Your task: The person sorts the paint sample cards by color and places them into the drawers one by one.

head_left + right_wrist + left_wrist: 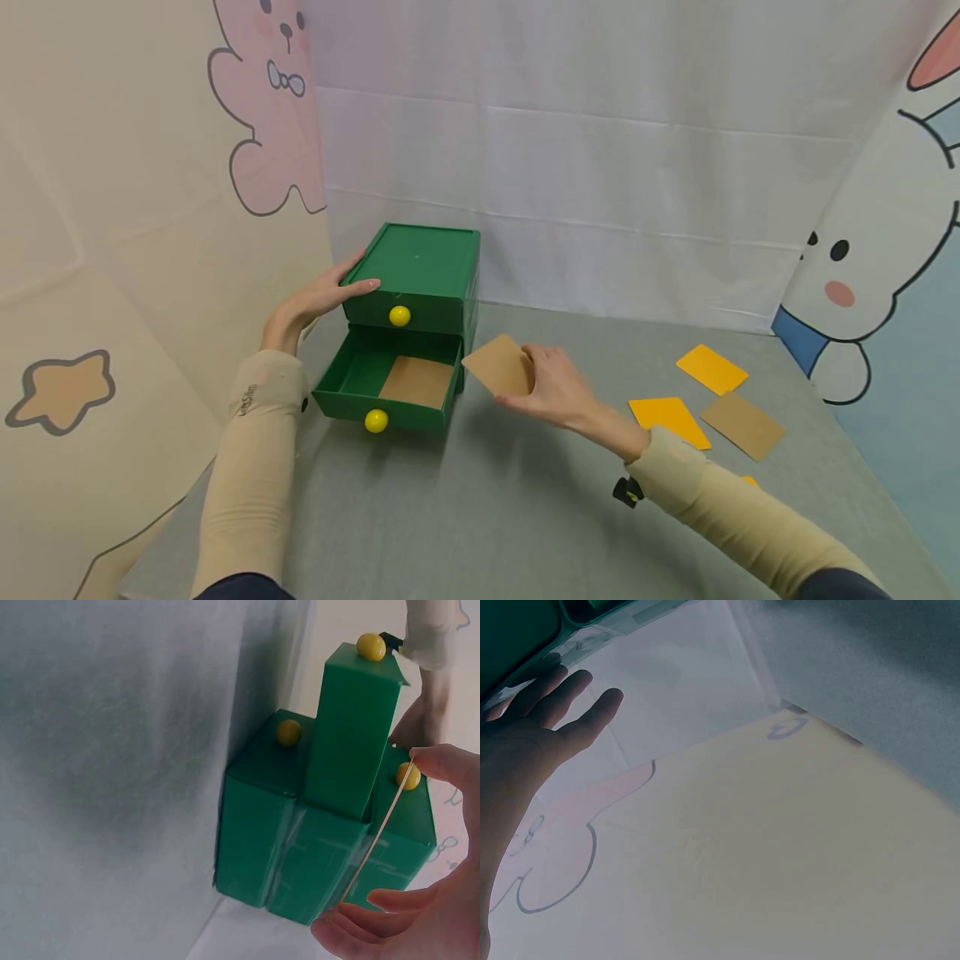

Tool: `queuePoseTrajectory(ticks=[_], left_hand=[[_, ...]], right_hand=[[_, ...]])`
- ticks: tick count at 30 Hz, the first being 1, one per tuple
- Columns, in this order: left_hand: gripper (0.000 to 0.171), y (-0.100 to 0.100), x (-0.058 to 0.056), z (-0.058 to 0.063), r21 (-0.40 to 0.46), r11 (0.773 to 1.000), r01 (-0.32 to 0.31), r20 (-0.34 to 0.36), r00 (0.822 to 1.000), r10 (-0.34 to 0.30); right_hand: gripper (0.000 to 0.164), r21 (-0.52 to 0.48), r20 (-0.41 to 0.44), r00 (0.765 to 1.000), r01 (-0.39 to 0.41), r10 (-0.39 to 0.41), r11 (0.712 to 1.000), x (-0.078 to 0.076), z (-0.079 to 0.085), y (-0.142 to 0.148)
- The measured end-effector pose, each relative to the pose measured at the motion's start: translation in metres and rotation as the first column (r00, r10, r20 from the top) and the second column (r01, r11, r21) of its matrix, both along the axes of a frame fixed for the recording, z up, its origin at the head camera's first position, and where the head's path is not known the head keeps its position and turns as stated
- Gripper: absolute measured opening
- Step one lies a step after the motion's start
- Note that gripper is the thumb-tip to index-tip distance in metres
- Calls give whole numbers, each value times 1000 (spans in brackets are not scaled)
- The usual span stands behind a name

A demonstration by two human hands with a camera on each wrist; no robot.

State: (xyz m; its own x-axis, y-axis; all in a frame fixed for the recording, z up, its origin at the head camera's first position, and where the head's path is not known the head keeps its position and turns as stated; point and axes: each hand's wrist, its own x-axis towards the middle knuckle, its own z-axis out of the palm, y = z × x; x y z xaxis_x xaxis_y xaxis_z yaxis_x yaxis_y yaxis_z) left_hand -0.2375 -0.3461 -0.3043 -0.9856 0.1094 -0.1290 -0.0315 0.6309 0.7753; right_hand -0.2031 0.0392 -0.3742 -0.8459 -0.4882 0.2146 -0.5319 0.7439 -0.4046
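A green drawer cabinet [423, 260] with yellow round knobs stands at centre-left. Its middle drawer [412, 415] is pulled out, and a brown square card [422, 382] lies inside. My left hand [318, 293] rests on the cabinet's top left edge with its fingers spread; part of it is hidden in the left wrist view. Just right of the drawer, my right hand [557, 387] pinches another brown card [498, 365] by its edges, between thumb and fingers. That card appears edge-on in the right wrist view, in front of the cabinet [259, 817].
On the grey table [540, 525], to the right, lie a yellow card [712, 369], a second yellow card [671, 419] and a brown card [742, 425]. A yellow corner shows by the right sleeve. Printed curtains [600, 167] border the table.
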Motion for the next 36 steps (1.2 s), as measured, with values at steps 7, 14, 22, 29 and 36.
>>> queuePoseTrajectory(ticks=[7,14,22,29,36], left_hand=[[87,-13,-17,-19,-24,1000,-2,-29,1000,1],[87,-13,-18,-19,-26,1000,2,-38,999,-3],[87,-12,-18,-18,-30,1000,2,-34,999,-3],[88,-12,-17,-17,-38,999,-6,-23,1000,5],[89,-12,-19,-16,-37,999,-12,-13,1000,12]], right_hand=[[83,-1,11,998,-62,62,998,6,7,-17],[83,12,7,992,-126,125,992,8,17,-37],[79,26,9,982,-191,191,981,8,25,-65],[80,65,0,970,-241,242,968,6,25,-90],[82,106,-22,964,-260,264,960,3,24,-110]])
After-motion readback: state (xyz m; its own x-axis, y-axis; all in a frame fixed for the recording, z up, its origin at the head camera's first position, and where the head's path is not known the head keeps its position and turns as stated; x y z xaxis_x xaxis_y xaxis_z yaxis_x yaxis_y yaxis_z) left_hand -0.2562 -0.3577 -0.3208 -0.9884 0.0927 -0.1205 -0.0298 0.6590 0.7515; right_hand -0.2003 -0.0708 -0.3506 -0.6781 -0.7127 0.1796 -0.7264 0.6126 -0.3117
